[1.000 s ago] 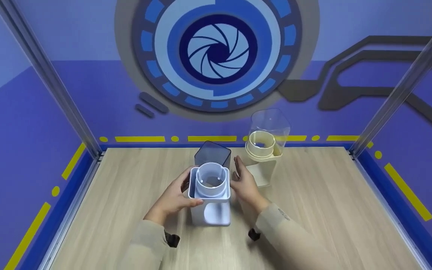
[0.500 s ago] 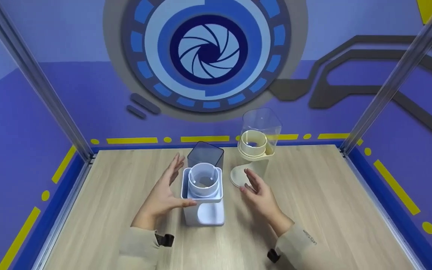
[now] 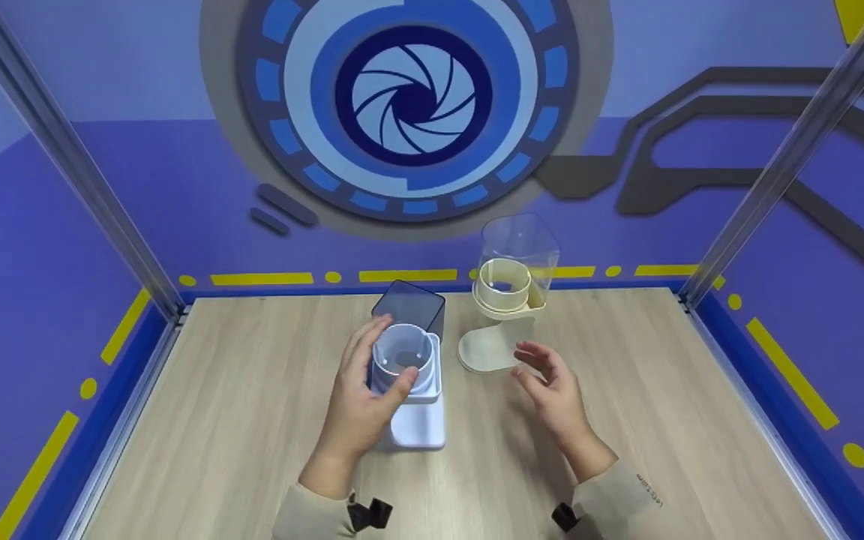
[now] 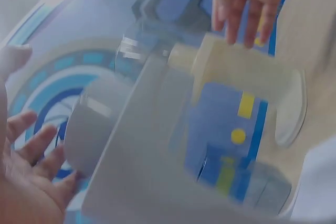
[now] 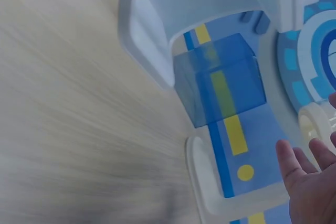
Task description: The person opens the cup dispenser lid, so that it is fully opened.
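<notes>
A pale blue-white dispenser-like stand point(image 3: 418, 427) is upright on the table, topped by a squarish tray with a round collar point(image 3: 406, 360). My left hand point(image 3: 361, 401) is over the collar, its thumb at the front and fingers at the far left side. In the left wrist view those fingers are spread near the collar's wall; whether they touch it I cannot tell. My right hand point(image 3: 556, 394) hovers to the right, fingers loosely bent, holding nothing. Behind the stand is a smoky see-through box point(image 3: 407, 304), partly hidden.
At the back right a cream stand point(image 3: 486, 351) of similar shape has its own round collar point(image 3: 505, 300). A clear container point(image 3: 522, 234) rises behind that collar. Blue printed walls enclose the table point(image 3: 252, 390) at the back and sides.
My left hand has left the stand's side and moved up over its collar. My right hand has drawn away to the right. The stand stays on the table; the view has shifted slightly.
</notes>
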{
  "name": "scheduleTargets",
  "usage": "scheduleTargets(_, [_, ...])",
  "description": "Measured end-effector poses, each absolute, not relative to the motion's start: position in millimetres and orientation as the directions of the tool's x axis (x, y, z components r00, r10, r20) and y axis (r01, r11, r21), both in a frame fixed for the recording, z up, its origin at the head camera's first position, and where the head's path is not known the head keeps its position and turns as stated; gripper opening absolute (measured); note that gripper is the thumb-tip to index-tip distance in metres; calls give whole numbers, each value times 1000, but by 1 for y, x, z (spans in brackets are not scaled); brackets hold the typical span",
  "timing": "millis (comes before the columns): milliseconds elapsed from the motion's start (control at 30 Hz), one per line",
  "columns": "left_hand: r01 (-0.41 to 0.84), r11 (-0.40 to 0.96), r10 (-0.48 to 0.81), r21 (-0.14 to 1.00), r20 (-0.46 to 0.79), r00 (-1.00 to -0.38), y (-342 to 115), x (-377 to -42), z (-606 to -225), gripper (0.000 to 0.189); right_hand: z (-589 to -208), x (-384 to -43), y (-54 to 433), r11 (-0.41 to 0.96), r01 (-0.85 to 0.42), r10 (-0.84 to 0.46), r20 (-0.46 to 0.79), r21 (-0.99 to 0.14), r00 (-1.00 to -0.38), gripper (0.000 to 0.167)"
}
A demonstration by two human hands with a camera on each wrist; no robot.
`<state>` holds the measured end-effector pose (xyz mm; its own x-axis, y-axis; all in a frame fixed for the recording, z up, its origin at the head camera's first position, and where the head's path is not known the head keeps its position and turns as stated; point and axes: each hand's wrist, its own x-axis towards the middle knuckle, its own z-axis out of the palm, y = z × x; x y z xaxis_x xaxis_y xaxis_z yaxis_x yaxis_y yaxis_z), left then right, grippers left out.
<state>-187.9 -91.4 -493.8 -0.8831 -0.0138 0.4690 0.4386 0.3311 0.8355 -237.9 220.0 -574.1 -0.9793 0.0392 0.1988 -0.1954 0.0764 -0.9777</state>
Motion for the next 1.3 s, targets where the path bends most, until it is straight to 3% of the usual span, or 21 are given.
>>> scheduleTargets(133, [511,450,-44,732,590,-806,-76,-185,-493,66,-564,-241,226,42,-210,74,213,-977,-974,46])
scheduleTargets(300, [572,449,-25,686,650,-760,-60,-185,-485,64,-550,-243,236,8,-246,81,246,-969,-966,44])
scheduleTargets(500, [571,354,20,741,604,-797,-40,-189,-471,66,-528,-248,244,-13,-294,102,291,-956,-951,42])
scheduleTargets(800, [461,94,49,883,458,-888,-3,-208,-466,64,-497,-267,240,-41,-364,162,353,-931,-922,41])
scheduleTargets(1067, [462,75,3,883,464,-886,34,-218,-462,69,-478,-286,227,-47,-365,265,341,-930,-902,36])
scheduleTargets(1300, [405,63,-91,912,410,-908,72,-246,-459,74,-461,-313,224,-102,-330,245,297,-939,-923,55])
